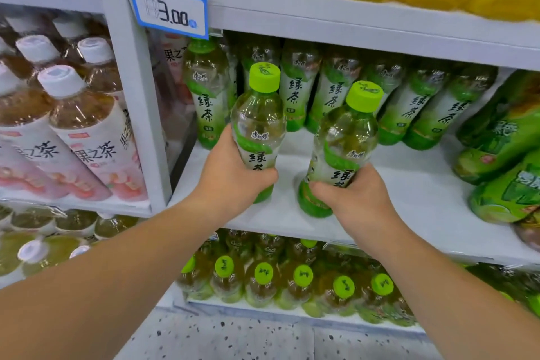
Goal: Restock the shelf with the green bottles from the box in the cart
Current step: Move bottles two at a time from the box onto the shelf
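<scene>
left hand: wrapped around the lower body of a green bottle, fingers clamped on its label, bottle upright over the front of the shelf.
right hand: clamped on the lower part of a second green bottle, which tilts slightly to the right, its base at the shelf board.
shelf: white board, bare at the front right of the two held bottles.
back row: more green-capped tea bottles stand along the rear of the same shelf.
price tag: blue and white, hangs from the shelf edge above, upper left.
neighbours: pink-labelled bottles with white caps in the bay to the left; green packs at the right.
</scene>
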### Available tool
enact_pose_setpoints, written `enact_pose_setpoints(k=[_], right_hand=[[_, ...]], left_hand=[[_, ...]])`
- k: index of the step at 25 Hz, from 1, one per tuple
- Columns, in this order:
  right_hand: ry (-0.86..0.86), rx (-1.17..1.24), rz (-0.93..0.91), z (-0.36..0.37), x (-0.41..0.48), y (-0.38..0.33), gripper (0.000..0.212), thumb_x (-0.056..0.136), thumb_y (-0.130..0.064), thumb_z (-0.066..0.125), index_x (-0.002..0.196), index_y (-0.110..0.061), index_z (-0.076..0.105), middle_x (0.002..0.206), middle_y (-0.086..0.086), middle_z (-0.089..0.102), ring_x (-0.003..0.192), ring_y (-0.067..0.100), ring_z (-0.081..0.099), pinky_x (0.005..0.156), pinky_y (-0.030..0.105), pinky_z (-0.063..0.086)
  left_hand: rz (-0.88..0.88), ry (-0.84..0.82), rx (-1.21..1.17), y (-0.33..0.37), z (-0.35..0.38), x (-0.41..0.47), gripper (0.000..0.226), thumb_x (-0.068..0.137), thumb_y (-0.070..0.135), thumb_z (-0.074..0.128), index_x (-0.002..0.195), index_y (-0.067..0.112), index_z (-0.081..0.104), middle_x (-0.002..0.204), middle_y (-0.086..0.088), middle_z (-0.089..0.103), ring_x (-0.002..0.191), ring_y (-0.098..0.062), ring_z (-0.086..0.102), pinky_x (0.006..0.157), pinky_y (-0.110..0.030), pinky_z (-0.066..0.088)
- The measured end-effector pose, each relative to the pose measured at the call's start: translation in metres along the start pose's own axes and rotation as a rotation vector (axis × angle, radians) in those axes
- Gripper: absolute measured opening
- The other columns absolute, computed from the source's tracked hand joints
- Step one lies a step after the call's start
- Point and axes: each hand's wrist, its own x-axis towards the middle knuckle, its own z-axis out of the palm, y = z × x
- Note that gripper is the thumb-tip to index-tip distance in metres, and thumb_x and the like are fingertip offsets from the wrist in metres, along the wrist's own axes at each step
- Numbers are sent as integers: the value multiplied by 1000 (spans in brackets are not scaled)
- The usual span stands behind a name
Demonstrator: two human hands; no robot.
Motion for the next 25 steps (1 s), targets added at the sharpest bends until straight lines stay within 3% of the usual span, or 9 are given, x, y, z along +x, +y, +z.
enact_pose_setpoints(k=[4, 8, 10, 12, 15, 18, 22, 25], right_hand=[[-24, 25, -13, 0, 3, 5, 46, 72, -9, 80, 110, -29, 63, 92, -17, 76, 84, 0, 71, 71, 19, 53], [-96, -24, 0, -7, -2, 11, 56, 73, -22, 84, 114, -40, 52, 96, -30, 69, 88, -14, 64, 67, 8, 48], [-119, -102, 5, -14, -11, 18, 68, 70, -34, 87, 121, -45, 44, 105, -34, 63, 97, -21, 57, 69, 4, 46], [-107, -206, -45, -17, -18, 25, 64, 71, -39, 86, 121, -50, 46, 110, -35, 61, 104, -19, 56, 78, 4, 44], [-38, -215, -111, -14, -19, 34, 51, 74, -37, 85, 116, -46, 58, 107, -33, 68, 103, -11, 62, 85, 6, 45], [-4, -245, -146, -5, -11, 36, 47, 76, -38, 83, 116, -41, 61, 104, -31, 68, 100, -11, 62, 84, 8, 44], [13, -283, -166, 6, 11, 33, 45, 78, -39, 82, 118, -38, 60, 98, -30, 66, 95, -11, 62, 78, 10, 45], [21, -301, -181, 12, 28, 34, 45, 78, -41, 81, 118, -33, 62, 101, -22, 68, 93, -4, 63, 78, 18, 49]], left_hand=[[1, -3, -73, -2, 2, 0, 66, 73, 10, 83, 129, 29, 52, 105, 15, 69, 89, 12, 63, 67, 0, 45], [-17, 13, -126, -8, 0, -10, 59, 72, 20, 89, 118, 36, 57, 112, 15, 67, 97, 11, 62, 73, -2, 46], [-80, 36, -50, -17, -1, -17, 75, 65, 38, 92, 129, 38, 53, 128, 10, 57, 109, 1, 58, 90, -17, 49], [-115, 80, 86, -30, 1, -25, 91, 61, 48, 92, 139, 36, 46, 131, 8, 52, 110, -7, 57, 95, -29, 49], [-55, 131, 141, -43, 6, -28, 70, 67, 44, 89, 129, 30, 59, 116, 7, 64, 98, -5, 61, 90, -30, 53], [-44, 134, 118, -47, 9, -22, 56, 69, 39, 89, 118, 27, 64, 108, 11, 68, 95, -2, 64, 88, -25, 54], [-23, 185, 79, -49, 14, -6, 45, 70, 31, 90, 108, 25, 67, 96, 22, 67, 89, 15, 61, 75, -2, 45], [8, 217, 127, -52, 16, 8, 40, 72, 34, 88, 108, 23, 74, 98, 15, 71, 90, 3, 65, 72, 1, 40]])
